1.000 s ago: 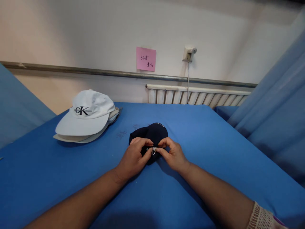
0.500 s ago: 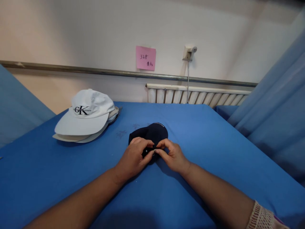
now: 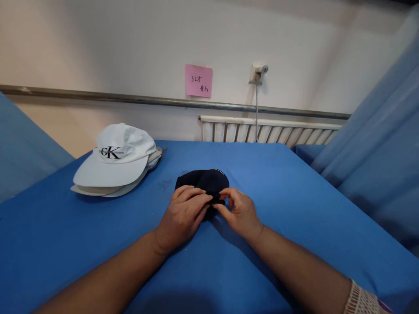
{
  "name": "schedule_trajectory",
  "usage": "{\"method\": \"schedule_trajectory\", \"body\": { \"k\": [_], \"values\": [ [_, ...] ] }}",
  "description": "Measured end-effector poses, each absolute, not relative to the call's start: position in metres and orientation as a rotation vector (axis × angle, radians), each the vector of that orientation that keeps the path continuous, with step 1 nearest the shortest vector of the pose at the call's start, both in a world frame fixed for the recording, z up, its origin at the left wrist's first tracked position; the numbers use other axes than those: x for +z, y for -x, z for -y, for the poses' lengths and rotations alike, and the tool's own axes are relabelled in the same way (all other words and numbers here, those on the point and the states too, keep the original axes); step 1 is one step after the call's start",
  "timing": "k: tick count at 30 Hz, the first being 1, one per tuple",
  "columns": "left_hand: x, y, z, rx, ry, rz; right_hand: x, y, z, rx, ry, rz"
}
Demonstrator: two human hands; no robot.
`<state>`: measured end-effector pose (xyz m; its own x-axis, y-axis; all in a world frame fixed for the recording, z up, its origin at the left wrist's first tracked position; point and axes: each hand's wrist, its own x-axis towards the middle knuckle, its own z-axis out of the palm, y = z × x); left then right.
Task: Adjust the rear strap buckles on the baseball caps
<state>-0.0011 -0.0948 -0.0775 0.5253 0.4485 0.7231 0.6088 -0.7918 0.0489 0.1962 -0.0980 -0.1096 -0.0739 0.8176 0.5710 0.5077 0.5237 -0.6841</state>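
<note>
A dark navy cap (image 3: 214, 181) lies on the blue-covered table in front of me, its brim pointing away to the right with small white lettering along the edge. My left hand (image 3: 185, 213) is closed on the near left side of the cap, thumb and fingers pinching its fabric. From the right, my right hand (image 3: 237, 211) pinches the cap's near edge, where a strip of dark strap shows between thumb and fingers. The two sets of fingertips almost meet. They hide the part of the strap between them.
A stack of caps with a white cap (image 3: 121, 148) on top sits at the left of the blue sheet (image 3: 278, 192). Behind the table are a radiator (image 3: 229, 131), a metal rail (image 3: 157, 100) and a plugged socket (image 3: 257, 74). Blue curtains (image 3: 376, 144) hang at both sides.
The fingers of my left hand have shifted over the cap's near edge, covering the snap seen there before. A strip of dark strap now shows at my right fingertips.
</note>
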Motion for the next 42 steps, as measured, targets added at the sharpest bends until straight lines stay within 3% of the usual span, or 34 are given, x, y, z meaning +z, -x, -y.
{"method": "schedule_trajectory", "body": {
  "k": [5, 11, 24, 33, 42],
  "values": [
    [-0.076, 0.003, 0.095, -1.055, 2.439, 0.700, -0.111, -0.193, 0.101, 0.547, 1.020, 1.665],
    [-0.072, 0.001, 0.093, -0.988, 2.533, 0.909, -0.112, -0.191, 0.099, 0.481, 0.944, 1.611],
    [-0.073, 0.003, 0.086, -1.023, 2.530, 1.072, -0.106, -0.192, 0.097, -0.110, 0.649, 2.042],
    [-0.054, 0.003, 0.104, -1.086, 2.981, 1.435, -0.102, -0.201, 0.093, -0.188, 0.646, 2.064],
    [-0.042, 0.008, 0.097, -1.221, 3.143, 1.961, -0.103, -0.204, 0.096, -0.063, 0.636, 2.091]
  ]
}}
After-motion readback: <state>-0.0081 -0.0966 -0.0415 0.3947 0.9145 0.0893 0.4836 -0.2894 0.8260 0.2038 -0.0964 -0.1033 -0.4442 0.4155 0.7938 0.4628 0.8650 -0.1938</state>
